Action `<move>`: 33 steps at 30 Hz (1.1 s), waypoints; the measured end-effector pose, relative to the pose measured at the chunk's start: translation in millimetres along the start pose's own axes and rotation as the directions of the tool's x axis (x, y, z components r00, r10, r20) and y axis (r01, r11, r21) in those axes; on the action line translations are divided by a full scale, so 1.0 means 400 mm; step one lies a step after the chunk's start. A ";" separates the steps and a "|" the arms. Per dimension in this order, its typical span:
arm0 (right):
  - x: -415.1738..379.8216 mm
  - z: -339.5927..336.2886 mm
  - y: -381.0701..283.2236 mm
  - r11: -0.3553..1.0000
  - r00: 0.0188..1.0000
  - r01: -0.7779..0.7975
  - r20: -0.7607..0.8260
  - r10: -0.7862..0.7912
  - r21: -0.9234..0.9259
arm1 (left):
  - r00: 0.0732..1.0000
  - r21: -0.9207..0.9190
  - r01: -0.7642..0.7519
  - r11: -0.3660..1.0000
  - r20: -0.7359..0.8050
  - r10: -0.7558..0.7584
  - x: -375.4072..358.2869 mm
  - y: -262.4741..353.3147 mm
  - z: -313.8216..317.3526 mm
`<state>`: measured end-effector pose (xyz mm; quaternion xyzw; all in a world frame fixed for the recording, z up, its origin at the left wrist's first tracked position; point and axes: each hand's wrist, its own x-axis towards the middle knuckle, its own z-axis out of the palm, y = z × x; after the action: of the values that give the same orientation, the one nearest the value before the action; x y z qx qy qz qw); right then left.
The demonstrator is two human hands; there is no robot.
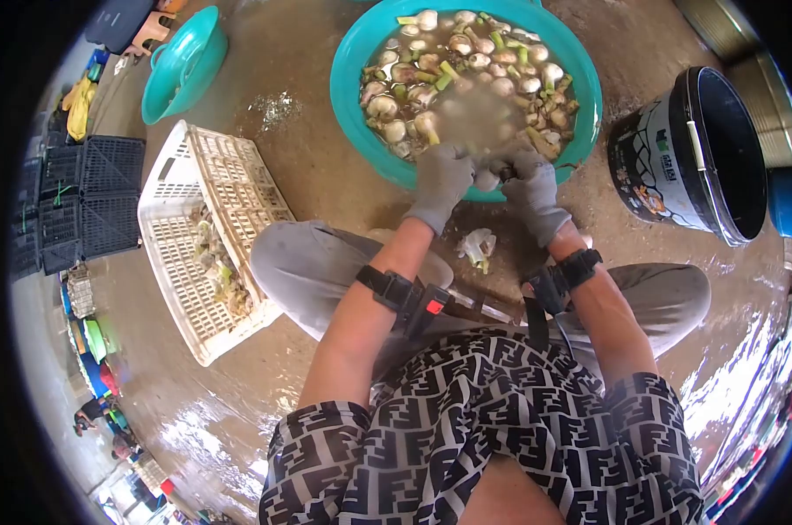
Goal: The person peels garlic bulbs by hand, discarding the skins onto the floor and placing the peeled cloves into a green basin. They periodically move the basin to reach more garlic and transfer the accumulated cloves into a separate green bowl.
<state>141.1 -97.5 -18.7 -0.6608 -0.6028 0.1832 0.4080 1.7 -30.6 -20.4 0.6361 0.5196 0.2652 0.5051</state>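
Observation:
In the head view, my gloved left hand and gloved right hand meet at the near rim of a wide teal basin. Between their fingertips is a whitish bulb that looks like fresh garlic, and both hands are closed on it. My fingers partly cover it. Many similar garlic bulbs with short green stems float in the basin's muddy water. On the wet floor below my hands lies a pale clump with a green end, perhaps peel.
To the left, a tilted white plastic crate holds scraps of stems and peel. A second teal basin stands behind it, near stacked black crates. A black bucket is at the right, beside a blue container.

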 end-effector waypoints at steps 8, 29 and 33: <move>-0.020 -0.034 0.114 0.932 0.956 -0.291 -0.039 0.290 -0.215 | 0.938 -0.376 -0.219 0.900 0.174 0.301 -0.015 0.036 -0.035; 0.109 0.126 0.255 0.823 0.789 -0.312 0.353 0.503 -0.475 | 0.893 -0.735 0.450 0.508 0.377 -0.244 0.044 -0.033 -0.135; 0.091 0.087 0.237 0.484 0.668 -0.737 0.400 0.627 0.473 | 0.938 -0.414 0.284 0.865 0.305 -0.162 0.054 -0.028 -0.117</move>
<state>184.3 -46.4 -102.5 -0.6611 -0.2311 0.5671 0.4335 -36.1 6.0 -18.2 0.4651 0.4435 0.2323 0.7301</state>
